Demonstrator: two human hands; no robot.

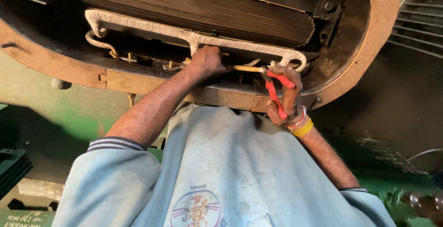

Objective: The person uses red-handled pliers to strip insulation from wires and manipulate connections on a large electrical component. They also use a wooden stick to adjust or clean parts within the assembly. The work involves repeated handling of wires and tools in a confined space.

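No packages or signs are seen near the hands; a round printed emblem in red and blue (196,208) is carried on the light blue shirt below both arms. The left hand (205,62) is closed into a fist around a pale tan lead (244,68), with the forearm stretched up and forward from a pushed-back sleeve. The right hand (288,95) is clamped on red-handled pliers (276,91), whose nose meets the lead just right of the left hand; the wrist is bent, and 2 bands, 1 yellow, are worn on it. Just above both hands a white-taped conductor (152,27) is run beneath a dark laminated core (184,5), inside a rusty curved frame (374,47).
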